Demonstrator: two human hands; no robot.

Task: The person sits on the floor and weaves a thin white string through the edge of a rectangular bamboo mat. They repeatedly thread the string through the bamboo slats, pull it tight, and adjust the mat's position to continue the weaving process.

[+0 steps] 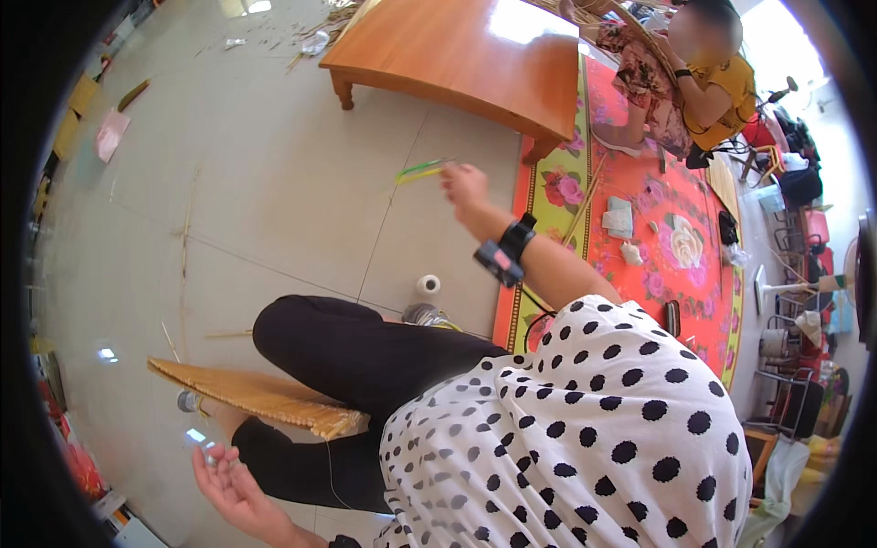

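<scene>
Pinched in the grip of my right hand (464, 185) is a thin green-and-yellow strip (420, 170); the fingers themselves are blurred, so I can only say they close on its near end. That strip hangs in the air over the pale floor (274, 164), its long axis close to level, pointing away to my left from the hand and tilting slightly downward at the far tip. How far it runs beyond the blur I cannot make out. My right arm reaches forward, nearly straight, a dark band with a small device (505, 251) on the wrist. My left hand (228, 484) sits low at the lower edge, palm up, fingers loosely spread; a fine thread seems to trail by it, too thin to be sure. Just above that hand a woven bamboo mat (256, 397) lies across my black-clad leg (356, 352), its long side slanting down to the right. Farther out stand a white spool (427, 285), a flowered red floor mat (658, 228), a low wooden counter (457, 55) and another seated person (694, 82), partly cut off.
</scene>
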